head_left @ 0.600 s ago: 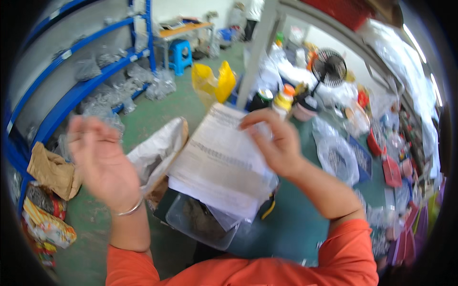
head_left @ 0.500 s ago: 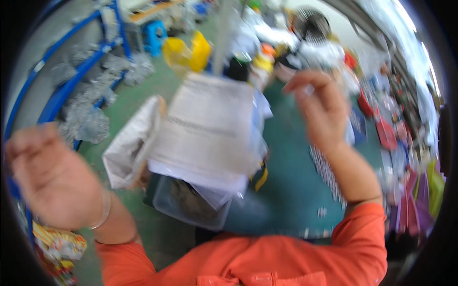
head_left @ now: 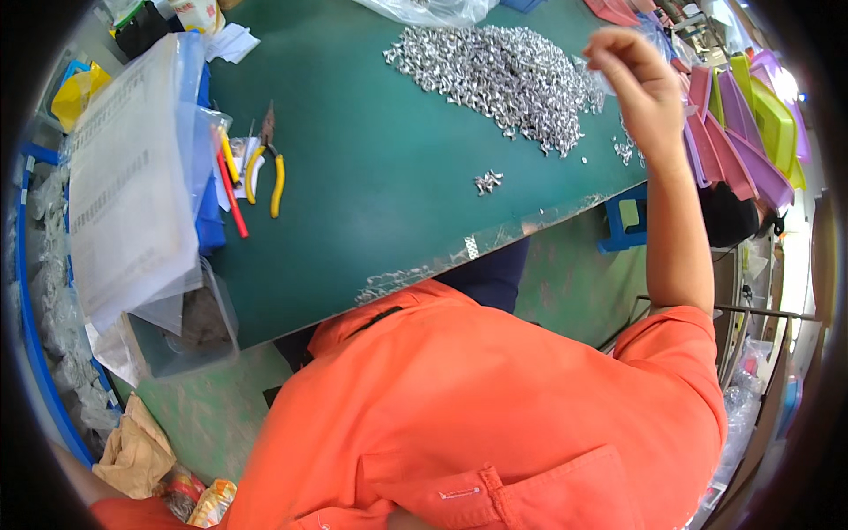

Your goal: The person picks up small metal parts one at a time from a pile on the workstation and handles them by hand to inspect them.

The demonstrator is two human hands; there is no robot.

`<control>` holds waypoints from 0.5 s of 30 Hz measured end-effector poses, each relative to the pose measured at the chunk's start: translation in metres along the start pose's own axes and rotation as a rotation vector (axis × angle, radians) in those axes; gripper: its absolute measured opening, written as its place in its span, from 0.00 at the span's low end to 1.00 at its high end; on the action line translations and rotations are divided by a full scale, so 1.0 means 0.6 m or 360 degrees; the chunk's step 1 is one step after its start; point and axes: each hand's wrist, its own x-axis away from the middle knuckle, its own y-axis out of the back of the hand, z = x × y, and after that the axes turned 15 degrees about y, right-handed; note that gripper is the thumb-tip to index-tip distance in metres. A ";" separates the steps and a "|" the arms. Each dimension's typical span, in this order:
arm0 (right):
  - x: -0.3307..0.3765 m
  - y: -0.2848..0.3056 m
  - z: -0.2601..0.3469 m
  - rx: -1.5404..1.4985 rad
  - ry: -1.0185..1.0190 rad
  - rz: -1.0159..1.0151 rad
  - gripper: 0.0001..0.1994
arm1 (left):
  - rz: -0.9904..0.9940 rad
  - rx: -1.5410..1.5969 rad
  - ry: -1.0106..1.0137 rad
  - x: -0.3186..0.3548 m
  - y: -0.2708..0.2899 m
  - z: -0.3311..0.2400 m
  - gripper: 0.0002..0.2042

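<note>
Right hand (head_left: 652,95) has gone from the papers (head_left: 132,177) to the right end of the metal pile (head_left: 503,75) on the counter (head_left: 371,185), so work seems shifted there; fingers curled, can't tell if grasping, left hand out of view; count: one pile, pieces uncountable, two small clusters (head_left: 488,182), one pliers (head_left: 278,185), one bin (head_left: 190,364).

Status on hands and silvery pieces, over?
Left hand out of view. Right hand near silvery pieces, grip unclear. Most heaped on green table. Pliers apart, leftward.
</note>
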 end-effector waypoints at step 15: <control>0.185 -0.154 -0.007 -0.0075 -0.0290 0.0641 0.20 | 0.0374 -0.0479 0.0583 0.015 -0.199 0.054 0.08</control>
